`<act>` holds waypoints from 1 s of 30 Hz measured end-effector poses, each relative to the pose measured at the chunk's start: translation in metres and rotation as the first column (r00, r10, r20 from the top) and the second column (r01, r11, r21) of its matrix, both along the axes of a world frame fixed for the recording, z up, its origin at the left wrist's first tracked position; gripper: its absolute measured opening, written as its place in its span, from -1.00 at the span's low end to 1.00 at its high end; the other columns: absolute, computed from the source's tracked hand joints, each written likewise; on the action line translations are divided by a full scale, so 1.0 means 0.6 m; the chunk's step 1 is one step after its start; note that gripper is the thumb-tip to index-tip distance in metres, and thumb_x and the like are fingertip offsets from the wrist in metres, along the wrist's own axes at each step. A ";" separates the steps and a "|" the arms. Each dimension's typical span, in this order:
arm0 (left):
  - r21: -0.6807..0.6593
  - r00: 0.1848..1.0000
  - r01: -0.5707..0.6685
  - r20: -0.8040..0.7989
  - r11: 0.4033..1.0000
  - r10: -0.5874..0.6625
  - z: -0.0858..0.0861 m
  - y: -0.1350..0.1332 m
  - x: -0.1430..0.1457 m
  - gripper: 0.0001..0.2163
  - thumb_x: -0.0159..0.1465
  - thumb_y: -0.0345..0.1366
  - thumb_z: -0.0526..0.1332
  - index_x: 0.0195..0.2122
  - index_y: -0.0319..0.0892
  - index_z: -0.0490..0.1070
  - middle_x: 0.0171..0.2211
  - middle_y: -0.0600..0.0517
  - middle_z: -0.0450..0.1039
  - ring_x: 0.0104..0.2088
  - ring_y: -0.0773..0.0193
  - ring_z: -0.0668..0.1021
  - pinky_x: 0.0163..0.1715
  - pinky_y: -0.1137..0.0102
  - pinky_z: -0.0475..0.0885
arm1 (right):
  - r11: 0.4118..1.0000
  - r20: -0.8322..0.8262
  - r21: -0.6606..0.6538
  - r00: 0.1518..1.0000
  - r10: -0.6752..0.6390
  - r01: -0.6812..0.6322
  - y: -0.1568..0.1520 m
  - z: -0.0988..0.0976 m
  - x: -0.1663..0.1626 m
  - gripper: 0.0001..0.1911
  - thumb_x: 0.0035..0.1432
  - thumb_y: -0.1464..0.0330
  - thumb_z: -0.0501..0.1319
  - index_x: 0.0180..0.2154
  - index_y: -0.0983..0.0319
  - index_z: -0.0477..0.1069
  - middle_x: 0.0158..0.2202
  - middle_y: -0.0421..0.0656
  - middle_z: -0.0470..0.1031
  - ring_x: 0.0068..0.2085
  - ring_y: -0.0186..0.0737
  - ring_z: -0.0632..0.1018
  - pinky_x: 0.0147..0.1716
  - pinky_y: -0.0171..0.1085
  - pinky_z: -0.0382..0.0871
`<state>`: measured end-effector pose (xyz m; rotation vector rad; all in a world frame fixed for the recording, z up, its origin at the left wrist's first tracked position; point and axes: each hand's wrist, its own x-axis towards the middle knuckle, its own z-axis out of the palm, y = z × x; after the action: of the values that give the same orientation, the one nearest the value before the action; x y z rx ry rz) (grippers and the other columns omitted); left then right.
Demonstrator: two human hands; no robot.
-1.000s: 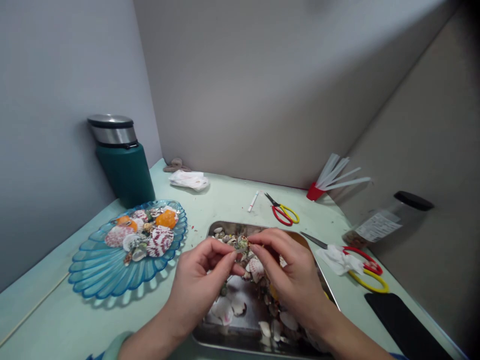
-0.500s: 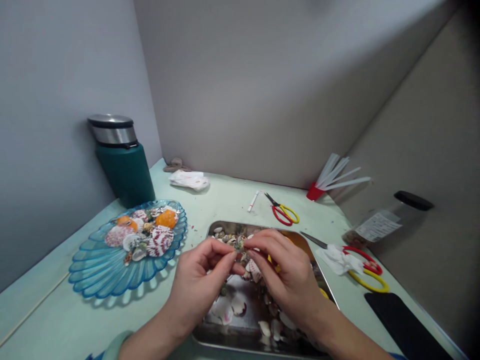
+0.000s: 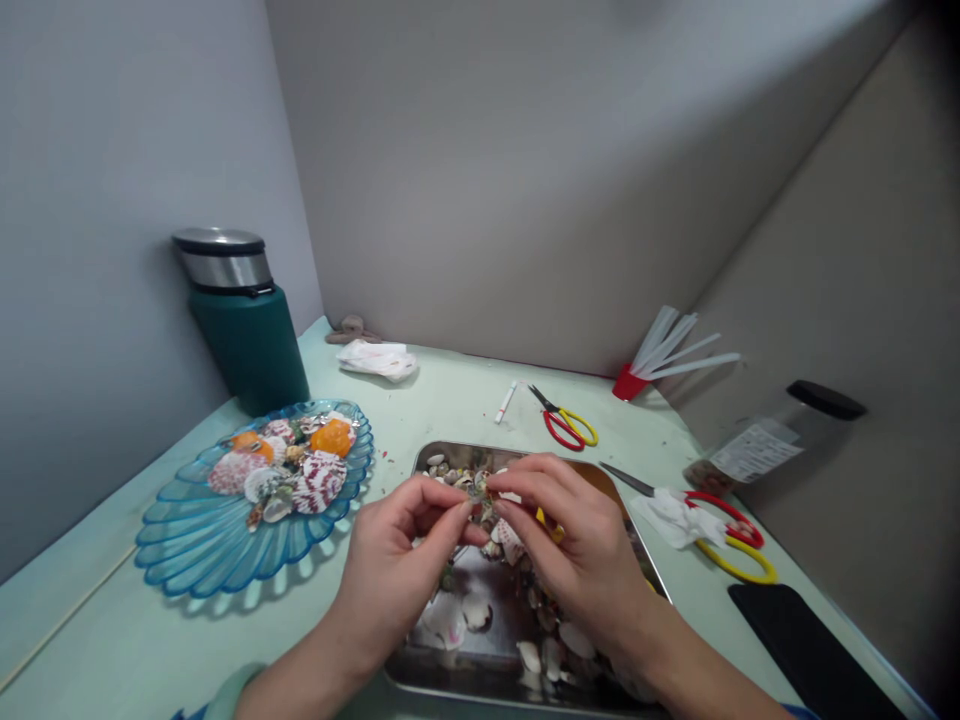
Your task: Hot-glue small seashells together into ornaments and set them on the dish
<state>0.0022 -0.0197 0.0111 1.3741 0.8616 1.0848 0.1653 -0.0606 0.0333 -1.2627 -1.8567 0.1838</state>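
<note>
Above a metal tray [image 3: 495,672] of seashells, my left hand [image 3: 401,560] and my right hand [image 3: 577,545] meet almost fingertip to fingertip. Each is closed in a pinch of thumb and forefinger. Whatever small thing sits between the tips blends with the shells behind it, so I cannot make it out. Under the hands lie many small shells [image 3: 442,468], a striped scallop shell [image 3: 510,541] and a pale shell [image 3: 477,612]. The right hand hides part of the tray. To the left, a blue shell-shaped plate [image 3: 202,560] holds larger scallop shells [image 3: 321,482] and orange ones.
A green bottle [image 3: 251,345] stands behind the plate. Beyond the tray lie small scissors [image 3: 561,418], a white marker [image 3: 506,402] and a plastic bag [image 3: 377,360]. On the right are larger scissors [image 3: 739,545], a black phone-like slab [image 3: 810,650], a jar [image 3: 772,440] and glue sticks in a red cup [image 3: 630,384].
Both hands keep their pinch over the tray. The right hand's fingers have shifted very slightly; nothing else has visibly moved.
</note>
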 end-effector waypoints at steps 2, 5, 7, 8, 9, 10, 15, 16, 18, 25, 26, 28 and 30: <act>0.028 1.000 0.010 -0.014 1.000 -0.010 -0.002 0.000 -0.002 -0.97 0.15 -0.35 0.24 -0.42 -0.17 0.42 -0.54 0.12 0.56 -0.47 0.33 0.62 -0.43 0.53 0.47 | 1.000 -0.006 0.005 1.000 0.004 -0.003 0.001 0.000 0.000 -0.82 0.18 0.52 0.14 -0.19 0.24 0.44 -0.25 -0.13 0.42 -0.21 -0.27 0.46 -0.22 -0.28 0.35; 0.064 1.000 0.013 -0.025 0.998 -0.011 -0.003 -0.001 -0.004 -0.97 0.16 -0.35 0.23 -0.41 -0.17 0.42 -0.54 0.12 0.57 -0.47 0.33 0.62 -0.42 0.53 0.47 | 1.000 -0.014 -0.003 1.000 0.007 -0.007 0.002 0.000 -0.001 -0.83 0.18 0.52 0.13 -0.21 0.25 0.44 -0.27 -0.14 0.42 -0.23 -0.28 0.46 -0.24 -0.28 0.34; 0.073 0.999 0.010 -0.031 0.997 -0.008 -0.003 -0.001 -0.004 -0.97 0.17 -0.35 0.23 -0.41 -0.17 0.42 -0.54 0.11 0.57 -0.47 0.34 0.62 -0.42 0.54 0.47 | 1.000 -0.010 -0.010 1.000 0.011 -0.011 0.002 0.000 -0.002 -0.84 0.18 0.53 0.13 -0.22 0.25 0.44 -0.28 -0.14 0.43 -0.24 -0.28 0.46 -0.26 -0.28 0.34; 0.075 0.999 0.011 -0.034 0.997 -0.008 -0.003 0.000 -0.004 -0.97 0.17 -0.35 0.23 -0.41 -0.17 0.42 -0.54 0.11 0.56 -0.47 0.34 0.62 -0.42 0.54 0.46 | 1.000 -0.006 -0.012 1.000 0.013 -0.013 0.002 0.001 -0.003 -0.84 0.18 0.53 0.12 -0.23 0.25 0.43 -0.28 -0.14 0.43 -0.24 -0.28 0.46 -0.26 -0.29 0.34; 0.073 0.999 0.010 -0.036 0.997 -0.008 -0.003 0.000 -0.004 -0.97 0.16 -0.35 0.23 -0.41 -0.17 0.42 -0.54 0.11 0.56 -0.47 0.34 0.62 -0.42 0.55 0.46 | 1.000 -0.002 -0.014 1.000 0.013 -0.014 0.002 0.001 -0.004 -0.84 0.18 0.53 0.12 -0.23 0.25 0.43 -0.28 -0.14 0.43 -0.24 -0.28 0.46 -0.26 -0.29 0.33; 0.068 0.999 0.008 -0.033 0.998 -0.006 -0.003 0.000 -0.003 -0.97 0.16 -0.35 0.24 -0.41 -0.17 0.42 -0.53 0.11 0.56 -0.47 0.34 0.62 -0.42 0.55 0.46 | 1.000 0.003 -0.016 1.000 0.013 -0.013 0.001 0.001 -0.004 -0.85 0.18 0.52 0.12 -0.23 0.25 0.43 -0.28 -0.14 0.43 -0.24 -0.28 0.46 -0.26 -0.29 0.33; -0.016 0.999 -0.035 0.032 0.999 0.035 0.000 0.004 0.000 -0.94 0.14 -0.32 0.25 -0.42 -0.19 0.42 -0.56 0.12 0.54 -0.50 0.36 0.60 -0.44 0.56 0.46 | 0.996 -0.007 -0.037 0.996 -0.088 0.087 0.002 0.010 0.009 -0.81 0.18 0.44 0.18 -0.13 0.20 0.38 -0.25 -0.19 0.46 -0.30 -0.32 0.46 -0.29 -0.31 0.32; -0.032 0.998 -0.053 0.036 0.998 0.055 0.000 0.005 -0.001 -0.93 0.14 -0.32 0.26 -0.41 -0.19 0.42 -0.57 0.11 0.53 -0.51 0.37 0.60 -0.45 0.57 0.46 | 0.992 -0.001 -0.043 0.993 -0.120 0.120 0.003 0.013 0.015 -0.81 0.18 0.41 0.18 -0.13 0.19 0.38 -0.25 -0.20 0.46 -0.31 -0.33 0.46 -0.30 -0.32 0.32; -0.052 0.995 -0.098 0.024 0.994 0.099 0.001 0.007 -0.002 -0.92 0.13 -0.32 0.27 -0.40 -0.21 0.42 -0.59 0.10 0.53 -0.53 0.38 0.58 -0.47 0.58 0.45 | 0.983 0.070 -0.086 0.985 -0.158 0.164 0.006 0.019 0.029 -0.87 0.20 0.39 0.17 -0.19 0.18 0.40 -0.25 -0.21 0.47 -0.31 -0.32 0.47 -0.28 -0.31 0.31; -0.062 0.983 -0.182 0.009 0.981 0.183 -0.005 0.019 -0.006 -0.83 0.12 -0.23 0.29 -0.34 -0.21 0.42 -0.59 0.10 0.51 -0.57 0.38 0.53 -0.56 0.57 0.41 | 0.904 0.610 -0.324 0.792 -0.026 0.280 0.044 0.020 0.048 -0.83 0.25 0.37 0.10 -0.22 0.14 0.46 -0.24 -0.20 0.52 -0.20 -0.25 0.51 -0.23 -0.29 0.33; -0.068 0.982 -0.188 0.011 0.980 0.189 -0.005 0.020 -0.006 -0.82 0.12 -0.22 0.29 -0.34 -0.21 0.42 -0.59 0.10 0.51 -0.58 0.38 0.52 -0.58 0.57 0.40 | 0.897 0.635 -0.343 0.773 0.002 0.279 0.056 0.017 0.046 -0.83 0.24 0.38 0.11 -0.23 0.14 0.47 -0.24 -0.20 0.52 -0.20 -0.24 0.51 -0.23 -0.28 0.34; -0.076 0.979 -0.201 0.015 0.977 0.203 -0.005 0.022 -0.007 -0.81 0.11 -0.21 0.30 -0.35 -0.22 0.41 -0.61 0.10 0.50 -0.59 0.38 0.51 -0.60 0.58 0.39 | 0.875 0.689 -0.377 0.724 0.046 0.303 0.081 0.012 0.040 -0.83 0.22 0.41 0.12 -0.20 0.16 0.47 -0.21 -0.17 0.51 -0.16 -0.20 0.50 -0.19 -0.23 0.35; -0.071 0.978 -0.206 0.022 0.976 0.208 -0.004 0.022 -0.008 -0.81 0.11 -0.21 0.30 -0.35 -0.21 0.41 -0.61 0.10 0.50 -0.59 0.38 0.51 -0.60 0.58 0.39 | 0.840 0.737 -0.416 0.671 0.086 0.349 0.106 0.007 0.032 -0.81 0.24 0.35 0.13 -0.12 0.21 0.41 -0.13 -0.12 0.46 -0.13 -0.17 0.49 -0.16 -0.14 0.39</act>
<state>-0.0024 -0.0065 0.0089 1.2287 1.0287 1.2196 0.1843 0.0031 0.0373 -2.0971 -2.4807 0.1082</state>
